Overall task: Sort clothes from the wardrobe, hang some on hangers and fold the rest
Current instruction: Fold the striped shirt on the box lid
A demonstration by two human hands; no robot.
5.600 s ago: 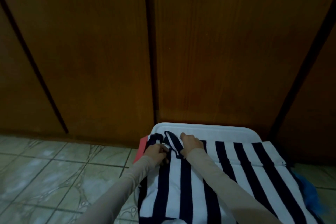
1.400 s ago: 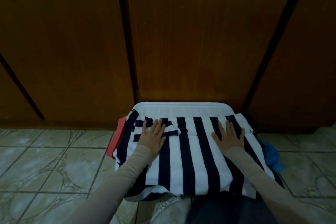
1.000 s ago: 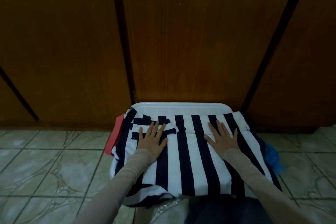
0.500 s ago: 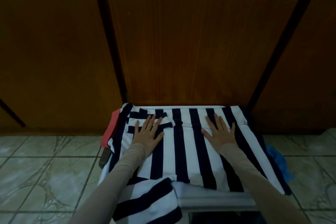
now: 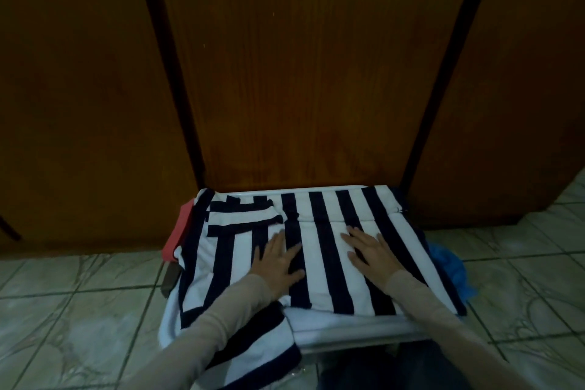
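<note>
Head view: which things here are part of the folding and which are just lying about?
In use: striped garment, left hand and right hand flat on it, white box beneath.
Lying about: red item, blue cloth, wardrobe doors, tiled floor.

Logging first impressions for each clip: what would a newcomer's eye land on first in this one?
The navy-and-white striped garment stands out, spread over a white plastic lid on the tiled floor, with one end spilling off the near left corner. Both hands lie flat on it with straight fingers, the left hand mid-cloth and the right hand beside it. Behind rise dark wooden wardrobe doors.
</note>
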